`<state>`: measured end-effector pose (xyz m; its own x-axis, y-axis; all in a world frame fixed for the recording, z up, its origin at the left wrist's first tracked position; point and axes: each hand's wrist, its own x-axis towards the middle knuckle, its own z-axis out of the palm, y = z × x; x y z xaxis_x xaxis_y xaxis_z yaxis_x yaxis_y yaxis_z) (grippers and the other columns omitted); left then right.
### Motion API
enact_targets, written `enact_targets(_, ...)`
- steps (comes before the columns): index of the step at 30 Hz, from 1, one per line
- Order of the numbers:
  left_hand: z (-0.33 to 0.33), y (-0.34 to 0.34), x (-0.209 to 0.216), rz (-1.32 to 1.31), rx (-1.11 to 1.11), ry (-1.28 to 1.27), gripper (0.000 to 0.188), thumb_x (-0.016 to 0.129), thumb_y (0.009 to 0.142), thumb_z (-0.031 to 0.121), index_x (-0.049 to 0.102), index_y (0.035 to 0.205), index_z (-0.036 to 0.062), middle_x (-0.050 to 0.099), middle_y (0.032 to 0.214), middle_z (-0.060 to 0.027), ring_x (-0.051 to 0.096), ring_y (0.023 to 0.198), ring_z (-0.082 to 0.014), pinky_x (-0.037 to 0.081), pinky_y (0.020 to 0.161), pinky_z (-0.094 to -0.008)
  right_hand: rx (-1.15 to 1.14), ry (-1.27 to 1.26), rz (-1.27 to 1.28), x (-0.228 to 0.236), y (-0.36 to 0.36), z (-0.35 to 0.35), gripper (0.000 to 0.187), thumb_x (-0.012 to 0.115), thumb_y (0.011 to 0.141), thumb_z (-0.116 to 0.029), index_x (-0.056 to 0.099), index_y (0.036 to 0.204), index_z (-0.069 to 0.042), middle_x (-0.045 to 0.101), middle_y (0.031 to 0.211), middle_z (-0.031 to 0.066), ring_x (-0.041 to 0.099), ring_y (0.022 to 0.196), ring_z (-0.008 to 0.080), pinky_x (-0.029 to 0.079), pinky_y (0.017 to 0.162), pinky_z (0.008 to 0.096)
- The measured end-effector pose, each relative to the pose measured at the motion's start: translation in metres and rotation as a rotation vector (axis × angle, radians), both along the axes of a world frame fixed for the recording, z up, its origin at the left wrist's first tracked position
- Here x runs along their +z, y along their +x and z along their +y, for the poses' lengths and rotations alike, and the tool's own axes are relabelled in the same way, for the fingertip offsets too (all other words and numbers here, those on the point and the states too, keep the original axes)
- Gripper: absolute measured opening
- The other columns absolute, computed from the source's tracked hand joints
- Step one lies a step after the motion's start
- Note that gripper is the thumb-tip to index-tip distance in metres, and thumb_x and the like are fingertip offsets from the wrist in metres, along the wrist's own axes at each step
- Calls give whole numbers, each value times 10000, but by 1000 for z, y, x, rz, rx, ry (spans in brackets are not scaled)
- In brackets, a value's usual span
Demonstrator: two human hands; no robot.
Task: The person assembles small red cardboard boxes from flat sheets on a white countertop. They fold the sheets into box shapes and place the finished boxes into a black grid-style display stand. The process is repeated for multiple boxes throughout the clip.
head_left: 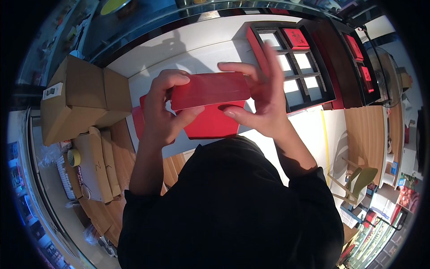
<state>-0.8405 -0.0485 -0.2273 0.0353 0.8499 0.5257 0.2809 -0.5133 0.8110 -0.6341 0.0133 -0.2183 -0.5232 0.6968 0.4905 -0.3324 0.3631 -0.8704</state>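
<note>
A glossy red paperboard box [210, 92] is held up in front of me. My left hand [162, 105] grips its left end, fingers over the top and thumb along the near face. At the right end, my right hand [271, 98] has its fingers spread, slightly blurred, with the thumb close to the lower right edge; whether it touches the box I cannot tell. Just below lies another red surface [212, 124], and I cannot make out if it belongs to the same box. Partly behind my left wrist is a further red piece [137, 117].
To the right on the white table [201, 54] stands a black divided tray [332, 92] with a small red box [296, 38] in one compartment. Beyond it is a second black case [367, 67] with red boxes. Brown cartons [83, 98] stand at left, a green chair [363, 181] at right.
</note>
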Motion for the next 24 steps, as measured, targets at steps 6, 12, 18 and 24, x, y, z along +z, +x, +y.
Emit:
enact_targets(6, -4, 1, 6, -9, -79, -22, 621, 721, 742, 212, 401, 1253, 65, 480, 1150, -126, 524, 1022, -205, 448, 828, -294, -47, 307, -171, -5, 5, 9, 429, 752, 724, -146, 587, 1116, -92, 493, 1208, 125, 552, 1050, 258, 517, 799, 328)
enact_targets(12, -12, 20, 9, -161, 2, -248, 587, 614, 845, 261, 342, 1316, 40, 466, 1183, -154, 507, 1067, -226, 429, 899, -329, 22, 167, -110, 1, 2, 4, 458, 722, 756, -158, 553, 1174, -80, 475, 1220, 137, 529, 1077, 264, 485, 849, 342)
enact_targets(18, -8, 24, 6, -79, 12, -154, 565, 576, 884, 327, 346, 1317, 46, 476, 1181, -148, 508, 1071, -225, 437, 896, -335, -98, 178, -173, -5, -6, -2, 491, 731, 748, -158, 548, 1193, -61, 573, 1000, 109, 580, 948, 231, 480, 804, 307)
enact_targets(24, -7, 26, 1, -42, 79, -113, 551, 515, 903, 410, 378, 1298, 51, 480, 1182, -149, 513, 1064, -230, 443, 875, -335, -213, 327, -181, -11, -10, -5, 507, 758, 717, -174, 573, 1174, -58, 569, 1009, 121, 597, 886, 221, 509, 708, 291)
